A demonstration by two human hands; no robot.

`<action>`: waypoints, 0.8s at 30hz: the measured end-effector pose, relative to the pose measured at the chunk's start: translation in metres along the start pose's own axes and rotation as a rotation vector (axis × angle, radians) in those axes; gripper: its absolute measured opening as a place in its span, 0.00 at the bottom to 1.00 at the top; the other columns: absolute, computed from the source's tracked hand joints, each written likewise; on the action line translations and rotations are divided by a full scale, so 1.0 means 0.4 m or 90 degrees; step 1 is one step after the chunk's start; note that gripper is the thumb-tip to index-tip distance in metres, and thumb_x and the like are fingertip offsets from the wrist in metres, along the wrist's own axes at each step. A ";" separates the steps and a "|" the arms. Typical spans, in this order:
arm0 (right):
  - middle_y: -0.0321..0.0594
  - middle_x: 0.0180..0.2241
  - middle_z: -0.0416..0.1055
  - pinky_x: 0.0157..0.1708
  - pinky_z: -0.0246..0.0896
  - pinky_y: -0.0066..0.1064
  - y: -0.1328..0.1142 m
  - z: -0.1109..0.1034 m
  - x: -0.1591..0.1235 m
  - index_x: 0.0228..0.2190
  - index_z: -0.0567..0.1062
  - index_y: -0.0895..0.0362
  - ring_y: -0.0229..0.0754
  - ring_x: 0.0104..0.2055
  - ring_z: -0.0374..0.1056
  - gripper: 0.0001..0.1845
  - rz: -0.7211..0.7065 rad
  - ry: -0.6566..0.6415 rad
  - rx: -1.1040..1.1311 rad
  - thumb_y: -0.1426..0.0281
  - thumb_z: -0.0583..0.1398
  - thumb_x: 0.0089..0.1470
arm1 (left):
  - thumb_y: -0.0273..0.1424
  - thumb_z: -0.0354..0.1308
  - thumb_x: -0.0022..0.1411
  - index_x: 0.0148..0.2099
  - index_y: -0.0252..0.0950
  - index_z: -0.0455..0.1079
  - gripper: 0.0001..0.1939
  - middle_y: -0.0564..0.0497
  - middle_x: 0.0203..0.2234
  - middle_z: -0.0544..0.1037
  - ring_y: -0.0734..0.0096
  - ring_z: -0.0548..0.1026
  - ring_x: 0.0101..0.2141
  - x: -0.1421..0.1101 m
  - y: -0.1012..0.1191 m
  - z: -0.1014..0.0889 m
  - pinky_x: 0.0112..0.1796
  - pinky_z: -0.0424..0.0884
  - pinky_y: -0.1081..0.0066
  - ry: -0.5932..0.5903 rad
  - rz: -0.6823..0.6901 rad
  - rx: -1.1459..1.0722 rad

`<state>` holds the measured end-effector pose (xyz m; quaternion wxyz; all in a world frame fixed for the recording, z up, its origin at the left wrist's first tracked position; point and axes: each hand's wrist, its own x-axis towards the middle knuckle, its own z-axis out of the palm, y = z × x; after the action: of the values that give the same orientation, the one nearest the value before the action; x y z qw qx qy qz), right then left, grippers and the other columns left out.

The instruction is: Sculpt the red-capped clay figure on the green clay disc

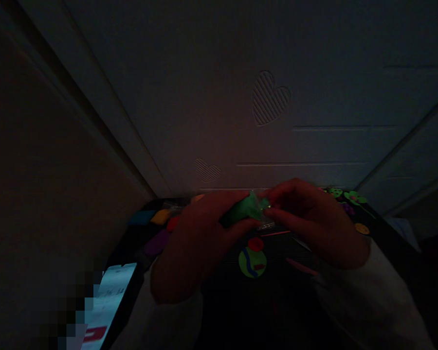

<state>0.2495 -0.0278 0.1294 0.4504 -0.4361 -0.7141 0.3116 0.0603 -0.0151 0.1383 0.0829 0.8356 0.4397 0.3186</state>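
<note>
While the left hand (200,238) grips a soft-looking green lump (244,210), the right hand (317,223) works at its clear wrapper (267,222)

Seen from above in very dim light, two bare hands in pale sleeves meet over a dark tabletop (226,274); the left thumb and fingers are closed around the green lump, which sits raised between the hands, its wrapped end turned to the right, probably so that the other hand can reach it; the right thumb and forefinger appear to pinch the wrapper's edge, the remaining fingers curled, though how firmly I cannot tell.

Just below lies a round green disc (246,265) with a blue band and a small red piece, a red disc (256,244) touching its top; a pink stick (301,267) rests to its right, seemingly within easy reach; blue, yellow, red and purple packets (156,243) sit left of the left hand, perhaps set aside to keep the middle free; green flower shapes (355,197) and a yellow round piece (362,228) lie beyond the right hand; a lit phone (111,294) stands out at lower left, apart from the handling; behind rises a pale panel with embossed hearts (270,98).
</note>
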 end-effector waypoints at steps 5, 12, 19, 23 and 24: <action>0.35 0.35 0.69 0.36 0.62 0.26 -0.001 0.002 0.009 0.31 0.73 0.56 0.35 0.37 0.67 0.07 -0.042 0.052 -0.058 0.68 0.62 0.47 | 0.40 0.59 0.52 0.47 0.40 0.68 0.19 0.53 0.38 0.77 0.65 0.73 0.38 -0.003 0.003 0.000 0.42 0.66 0.65 0.014 -0.019 0.016; 0.35 0.29 0.69 0.29 0.59 0.28 0.003 -0.005 0.014 0.34 0.74 0.54 0.35 0.30 0.65 0.12 0.031 -0.003 -0.085 0.64 0.63 0.46 | 0.37 0.58 0.55 0.48 0.41 0.65 0.17 0.53 0.38 0.75 0.68 0.72 0.39 -0.009 -0.005 0.006 0.42 0.66 0.66 0.039 0.073 0.043; 0.31 0.22 0.64 0.24 0.54 0.26 0.021 -0.007 0.017 0.33 0.74 0.55 0.33 0.24 0.59 0.12 0.097 -0.064 -0.049 0.62 0.62 0.46 | 0.34 0.54 0.58 0.47 0.39 0.63 0.14 0.51 0.40 0.73 0.69 0.69 0.41 -0.008 -0.001 0.026 0.41 0.65 0.69 0.035 0.145 0.104; 0.30 0.20 0.61 0.22 0.51 0.25 0.025 -0.013 0.021 0.28 0.73 0.56 0.32 0.23 0.56 0.10 0.110 -0.103 -0.058 0.62 0.61 0.47 | 0.33 0.54 0.59 0.49 0.38 0.62 0.15 0.51 0.41 0.72 0.69 0.69 0.42 -0.004 -0.005 0.035 0.43 0.65 0.70 0.032 0.169 0.114; 0.30 0.20 0.60 0.22 0.50 0.25 0.026 -0.014 0.022 0.26 0.73 0.57 0.31 0.22 0.55 0.10 0.112 -0.117 -0.051 0.62 0.61 0.47 | 0.32 0.54 0.59 0.49 0.38 0.62 0.15 0.51 0.41 0.72 0.69 0.68 0.43 -0.003 -0.007 0.036 0.43 0.64 0.70 0.027 0.178 0.116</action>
<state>0.2563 -0.0152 0.1260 0.3365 -0.4841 -0.7233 0.3595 0.0668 -0.0124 0.1254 -0.0480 0.8857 0.3478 0.3037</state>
